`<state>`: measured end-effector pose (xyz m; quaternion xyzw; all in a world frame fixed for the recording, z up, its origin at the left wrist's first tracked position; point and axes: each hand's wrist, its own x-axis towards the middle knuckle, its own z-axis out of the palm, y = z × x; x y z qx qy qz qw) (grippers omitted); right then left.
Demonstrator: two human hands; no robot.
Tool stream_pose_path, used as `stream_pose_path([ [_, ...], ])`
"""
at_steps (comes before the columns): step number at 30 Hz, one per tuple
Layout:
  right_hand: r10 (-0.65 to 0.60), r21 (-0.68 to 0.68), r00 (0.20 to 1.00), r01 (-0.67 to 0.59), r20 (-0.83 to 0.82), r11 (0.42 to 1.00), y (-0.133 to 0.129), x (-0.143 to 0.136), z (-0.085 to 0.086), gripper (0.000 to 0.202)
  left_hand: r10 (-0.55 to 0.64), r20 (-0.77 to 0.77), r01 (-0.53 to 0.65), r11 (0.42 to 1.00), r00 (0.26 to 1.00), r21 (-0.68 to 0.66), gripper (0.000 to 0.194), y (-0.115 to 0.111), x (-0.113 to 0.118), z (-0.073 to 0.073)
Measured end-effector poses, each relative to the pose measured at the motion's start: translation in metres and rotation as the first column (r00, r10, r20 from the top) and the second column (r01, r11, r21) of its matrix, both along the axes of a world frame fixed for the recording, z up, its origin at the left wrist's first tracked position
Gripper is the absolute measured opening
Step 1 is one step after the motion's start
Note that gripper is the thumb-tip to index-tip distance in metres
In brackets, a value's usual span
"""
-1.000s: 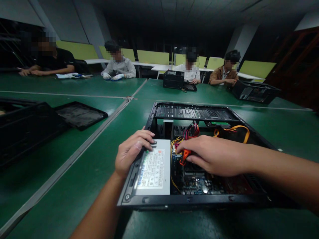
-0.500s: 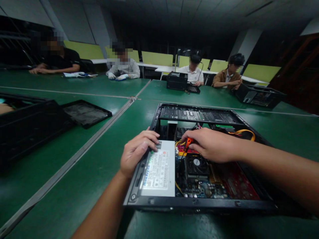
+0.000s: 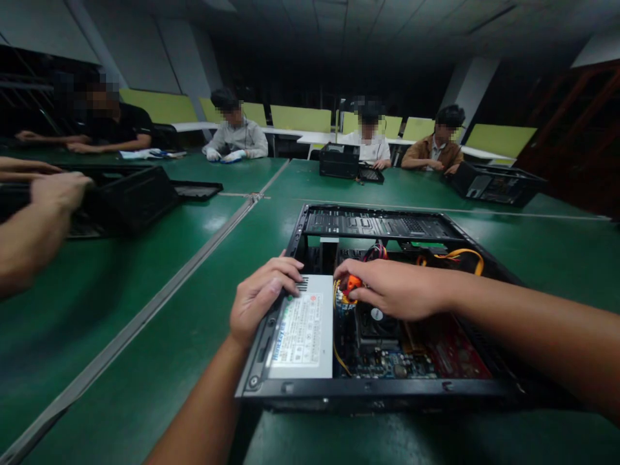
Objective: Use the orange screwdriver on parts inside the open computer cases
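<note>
One hand (image 3: 259, 300) touches a slotted metal power supply (image 3: 303, 332).

The power supply (image 3: 310, 328) bears a "HuntKey" label (image 3: 296, 332).

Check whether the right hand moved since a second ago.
Yes: against the power supply, the right hand has shifted closer and slightly farther forward.

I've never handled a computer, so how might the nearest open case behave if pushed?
The open case lies flat and broad, so tipping seems unlikely. Its straight frame looks stiff; the looping yellow cable inside would probably flop.
</note>
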<state>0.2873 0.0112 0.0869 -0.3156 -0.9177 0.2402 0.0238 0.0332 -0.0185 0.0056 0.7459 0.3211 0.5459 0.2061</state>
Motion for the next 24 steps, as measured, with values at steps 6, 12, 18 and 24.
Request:
stream_pose_path([
  [6,-0.424,-0.220,0.609,0.383,-0.670,0.897,-0.032,0.094,0.066,0.030,-0.020,-0.240,0.005,0.998,0.971,-0.062,0.026,0.003,-0.015,0.023],
  [12,-0.755,-0.307,0.335,0.764,-0.563,0.568,-0.065,0.238,-0.022,0.026,-0.131,-0.712,-0.035,0.976,0.690,-0.213,0.014,-0.014,0.033,0.103],
  [18,-0.850,-0.681,0.088,0.558,-0.519,0.474,-0.081,0.233,-0.119,0.047,-0.186,-0.959,-0.178,0.958,0.214,-0.225,0.059,-0.004,0.134,0.099],
  [24,-0.878,-0.837,0.010,0.296,-0.479,0.460,-0.102,0.212,-0.104,0.039,-0.244,-0.969,-0.199,0.952,-0.037,-0.233,0.075,0.013,0.161,0.054],
])
